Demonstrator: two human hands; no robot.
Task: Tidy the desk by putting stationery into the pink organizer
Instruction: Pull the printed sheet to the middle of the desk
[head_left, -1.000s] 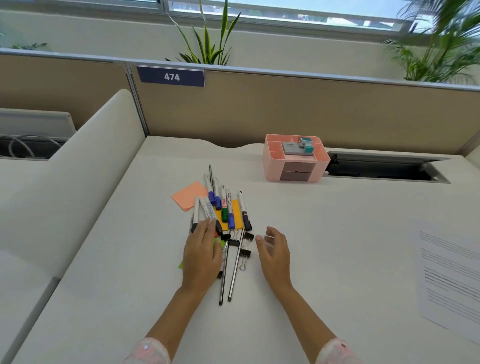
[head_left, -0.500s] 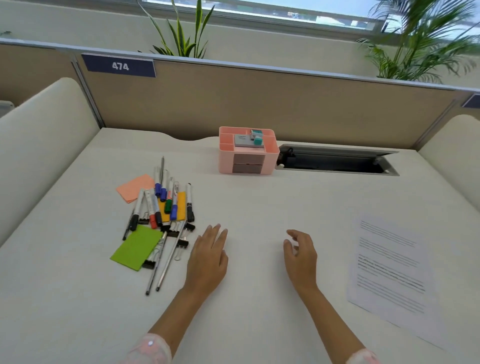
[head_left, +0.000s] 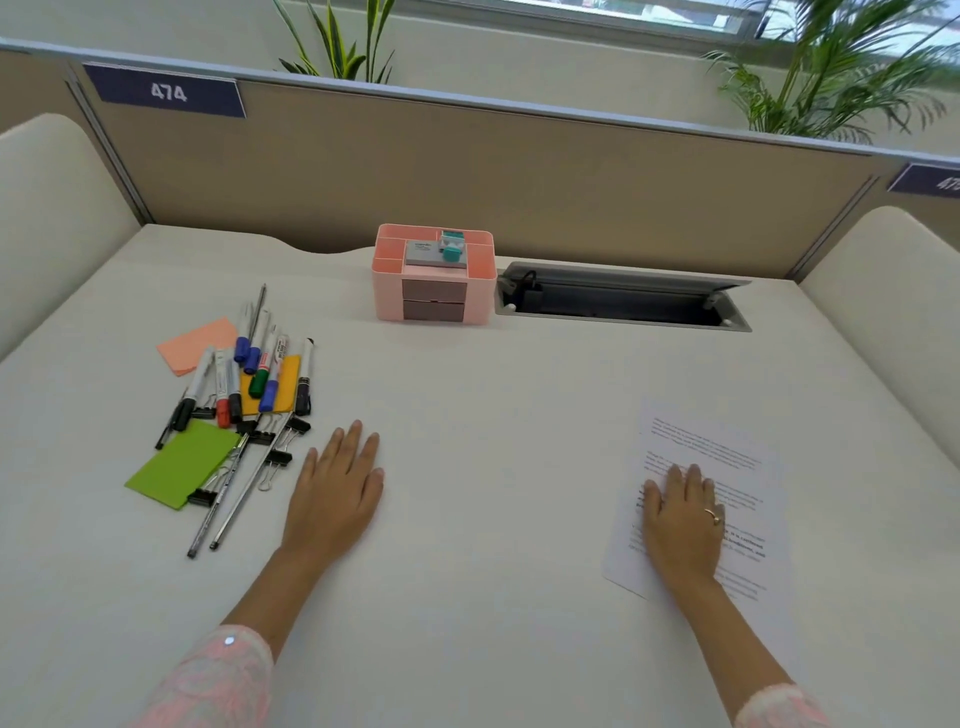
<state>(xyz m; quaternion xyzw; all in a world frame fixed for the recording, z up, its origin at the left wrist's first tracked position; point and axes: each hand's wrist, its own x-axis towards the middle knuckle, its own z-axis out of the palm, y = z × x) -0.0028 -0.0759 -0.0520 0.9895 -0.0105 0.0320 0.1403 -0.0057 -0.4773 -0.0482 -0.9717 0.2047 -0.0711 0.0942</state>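
Note:
The pink organizer stands at the back middle of the desk, with two grey drawers in front and a grey box and a teal item on top. A pile of stationery lies at the left: several markers, two silver pens, black binder clips, and green, orange and yellow sticky pads. My left hand lies flat on the desk just right of the pile, holding nothing. My right hand rests flat on a printed paper sheet at the right.
An open cable tray slot is set into the desk right of the organizer. A beige partition with a "474" label closes the back. Padded side panels stand at the left and right desk edges.
The view has swung right. My left hand left the stationery pile and lies flat beside it. My right hand moved right onto the printed sheet.

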